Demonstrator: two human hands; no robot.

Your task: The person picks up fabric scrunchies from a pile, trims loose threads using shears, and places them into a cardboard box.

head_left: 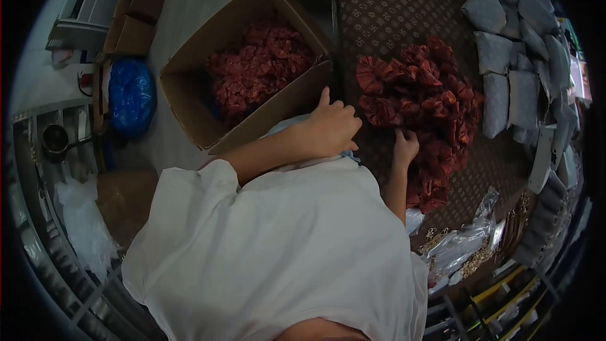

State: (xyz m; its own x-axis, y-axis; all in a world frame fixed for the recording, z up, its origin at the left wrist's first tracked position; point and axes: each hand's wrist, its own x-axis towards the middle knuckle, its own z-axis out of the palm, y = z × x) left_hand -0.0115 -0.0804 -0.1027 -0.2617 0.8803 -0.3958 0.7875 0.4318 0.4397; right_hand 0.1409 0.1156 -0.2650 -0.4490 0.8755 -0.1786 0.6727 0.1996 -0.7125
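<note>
two hands: left hand (329,127) loosely curled, holding nothing; right hand (404,146) pinches the red pouches (423,107).

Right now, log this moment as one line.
left hand: on cardboard box edge | right hand: touching red fabric pile | grey pouches beside

Counted two hands (328,129), one open cardboard box (189,69) filled with dark red fabric pieces (259,69) too many and too tangled to number, plus one loose heap of the same red pieces (423,101) on the patterned counter (385,6). Also tallied one blue bag (131,96), two smaller folded cartons (134,19), and a stack of grey padded pouches (505,57), well over a dozen though not exactly countable. Noted several clear packets of gold-coloured metal parts (467,246), number unclear.
</note>
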